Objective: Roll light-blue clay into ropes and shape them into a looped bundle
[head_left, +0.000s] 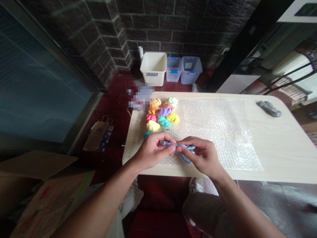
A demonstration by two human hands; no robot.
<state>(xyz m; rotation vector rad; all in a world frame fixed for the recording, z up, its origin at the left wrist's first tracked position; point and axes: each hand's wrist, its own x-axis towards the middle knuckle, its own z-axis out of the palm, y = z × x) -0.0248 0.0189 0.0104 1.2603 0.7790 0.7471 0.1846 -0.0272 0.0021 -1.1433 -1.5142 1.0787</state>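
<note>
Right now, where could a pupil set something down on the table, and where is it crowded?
Bare table lies right of the bubble wrap, nearer than the grey bundle. The wrap's right part is uncovered too. Crowded: the left end, with coloured bundles and, nearer, the left hand and right hand holding a blue piece.

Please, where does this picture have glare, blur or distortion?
All in the head view: glare whitens the bubble wrap; the brick wall is dim; a pixelated patch hides detail; the corners look smeared and stretched; the blue strip shows little fine detail.
</note>
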